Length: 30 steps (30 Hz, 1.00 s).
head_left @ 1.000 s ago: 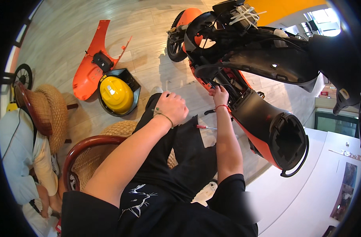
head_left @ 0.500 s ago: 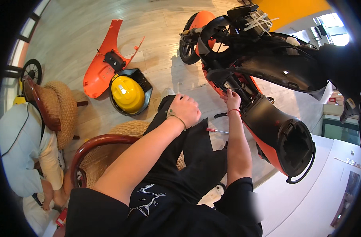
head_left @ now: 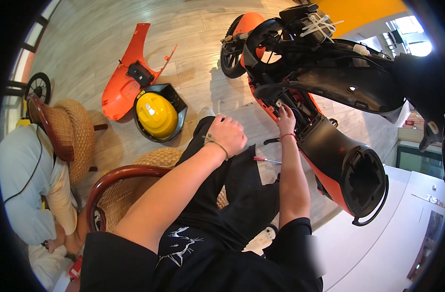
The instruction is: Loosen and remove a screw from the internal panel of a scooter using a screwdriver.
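My left hand [head_left: 228, 132] is curled closed over my dark trousers [head_left: 244, 180]; a small dark item shows at its fingers, too small to name. My right hand [head_left: 285, 115], with a red cord at the wrist, has its fingers bent at the opened middle of an orange-and-black scooter [head_left: 349, 165], by a small light part [head_left: 279, 103] among dark wiring; what it pinches is too small to make out. A red-handled screwdriver [head_left: 259, 158] lies below that hand.
At left are a loose orange panel [head_left: 116, 100], a yellow helmet [head_left: 152, 114] in a dark tray, wicker chairs [head_left: 76, 141] and a bent-over person in light blue [head_left: 23, 185]. A white cabinet [head_left: 358, 248] stands at lower right, the scooter's front wheel [head_left: 229, 58] farther off.
The view has shifted, so most things sit farther right than a second ago. My right hand's fingers have moved slightly upward at the scooter's opening; my left hand stays curled.
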{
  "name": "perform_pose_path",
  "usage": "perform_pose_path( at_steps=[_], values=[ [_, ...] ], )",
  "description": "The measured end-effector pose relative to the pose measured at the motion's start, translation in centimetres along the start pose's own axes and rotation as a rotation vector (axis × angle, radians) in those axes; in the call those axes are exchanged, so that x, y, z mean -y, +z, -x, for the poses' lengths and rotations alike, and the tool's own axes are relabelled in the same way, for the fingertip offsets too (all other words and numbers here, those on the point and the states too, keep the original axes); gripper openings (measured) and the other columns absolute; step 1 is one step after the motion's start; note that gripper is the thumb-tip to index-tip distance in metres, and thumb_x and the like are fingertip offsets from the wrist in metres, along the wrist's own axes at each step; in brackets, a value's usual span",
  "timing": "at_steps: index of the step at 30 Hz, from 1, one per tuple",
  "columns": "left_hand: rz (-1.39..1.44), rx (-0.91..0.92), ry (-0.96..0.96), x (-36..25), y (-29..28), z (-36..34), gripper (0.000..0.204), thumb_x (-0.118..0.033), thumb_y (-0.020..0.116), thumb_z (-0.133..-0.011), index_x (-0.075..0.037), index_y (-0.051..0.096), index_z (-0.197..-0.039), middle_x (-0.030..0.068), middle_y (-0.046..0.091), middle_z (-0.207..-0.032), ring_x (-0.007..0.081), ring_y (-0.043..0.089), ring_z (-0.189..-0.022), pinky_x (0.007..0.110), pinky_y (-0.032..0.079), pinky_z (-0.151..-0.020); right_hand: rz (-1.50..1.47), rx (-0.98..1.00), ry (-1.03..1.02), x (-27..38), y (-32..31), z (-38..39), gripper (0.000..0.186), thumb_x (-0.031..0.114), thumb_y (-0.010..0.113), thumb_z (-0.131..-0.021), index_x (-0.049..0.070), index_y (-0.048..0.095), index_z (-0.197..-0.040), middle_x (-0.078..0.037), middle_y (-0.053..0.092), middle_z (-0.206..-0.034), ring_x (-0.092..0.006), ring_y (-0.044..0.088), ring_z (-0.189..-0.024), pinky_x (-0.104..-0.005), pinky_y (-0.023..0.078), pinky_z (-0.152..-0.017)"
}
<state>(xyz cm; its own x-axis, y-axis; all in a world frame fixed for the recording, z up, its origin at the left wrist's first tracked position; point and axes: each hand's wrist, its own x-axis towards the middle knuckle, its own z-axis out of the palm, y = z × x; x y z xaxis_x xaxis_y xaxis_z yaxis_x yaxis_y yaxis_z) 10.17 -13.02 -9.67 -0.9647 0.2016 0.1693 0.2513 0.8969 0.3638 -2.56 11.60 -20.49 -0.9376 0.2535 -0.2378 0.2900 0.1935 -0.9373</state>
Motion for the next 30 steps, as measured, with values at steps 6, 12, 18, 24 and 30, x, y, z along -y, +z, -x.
perform_pose_path(
  at_steps=[6, 12, 18, 24, 30],
  values=[
    [0.005, -0.024, 0.007, -0.3, 0.1, -0.1, 0.021, -0.025, 0.059, -0.077, -0.009, 0.067, -0.066, 0.0049, 0.066, -0.072, 0.0201, 0.063, -0.079, 0.035, 0.044, -0.083, -0.024, 0.0, 0.092, 1.0, -0.5, 0.3, 0.028, 0.023, 0.066, -0.092, 0.002, 0.064, -0.111, 0.001, 0.058, -0.071, -0.0065, 0.051, -0.055, -0.0228, 0.04, -0.048],
    [-0.003, 0.134, -0.033, -0.4, 0.3, -0.1, 0.024, -0.03, 0.056, -0.081, -0.012, 0.071, -0.074, 0.0035, 0.069, -0.081, 0.0194, 0.063, -0.088, 0.039, 0.041, -0.09, -0.03, -0.034, 0.118, 1.3, -0.5, 0.5, 0.044, 0.02, 0.062, -0.095, -0.004, 0.046, -0.127, -0.009, 0.069, -0.088, -0.0144, 0.066, -0.062, -0.0211, 0.041, -0.048],
    [0.016, 0.059, -0.005, -0.2, 0.1, -0.1, 0.021, -0.027, 0.058, -0.078, -0.011, 0.069, -0.071, 0.005, 0.068, -0.078, 0.0201, 0.063, -0.084, 0.037, 0.044, -0.086, 0.048, 0.123, 0.148, 1.5, -1.1, 0.9, 0.045, 0.015, 0.058, -0.094, -0.008, 0.045, -0.13, -0.012, 0.071, -0.096, -0.0202, 0.072, -0.074, -0.0231, 0.045, -0.052],
    [0.016, -0.005, 0.036, 0.0, 0.3, -0.3, 0.019, -0.025, 0.059, -0.076, -0.009, 0.068, -0.069, 0.0064, 0.067, -0.075, 0.0218, 0.064, -0.082, 0.036, 0.046, -0.083, 0.327, 0.075, -0.022, 1.5, -0.8, 1.7, 0.039, 0.013, 0.053, -0.093, -0.008, 0.049, -0.126, -0.013, 0.071, -0.087, -0.0202, 0.072, -0.069, -0.0275, 0.053, -0.063],
    [-0.01, 0.001, 0.047, -0.2, -0.3, -0.3, 0.02, -0.026, 0.059, -0.077, -0.01, 0.068, -0.069, 0.0057, 0.067, -0.077, 0.0227, 0.064, -0.084, 0.038, 0.046, -0.084, 0.324, 0.043, 0.017, 2.5, 0.0, 3.7, 0.034, 0.013, 0.051, -0.092, 0.001, 0.056, -0.123, -0.011, 0.07, -0.072, -0.0175, 0.067, -0.055, -0.0293, 0.051, -0.051]
  ],
)
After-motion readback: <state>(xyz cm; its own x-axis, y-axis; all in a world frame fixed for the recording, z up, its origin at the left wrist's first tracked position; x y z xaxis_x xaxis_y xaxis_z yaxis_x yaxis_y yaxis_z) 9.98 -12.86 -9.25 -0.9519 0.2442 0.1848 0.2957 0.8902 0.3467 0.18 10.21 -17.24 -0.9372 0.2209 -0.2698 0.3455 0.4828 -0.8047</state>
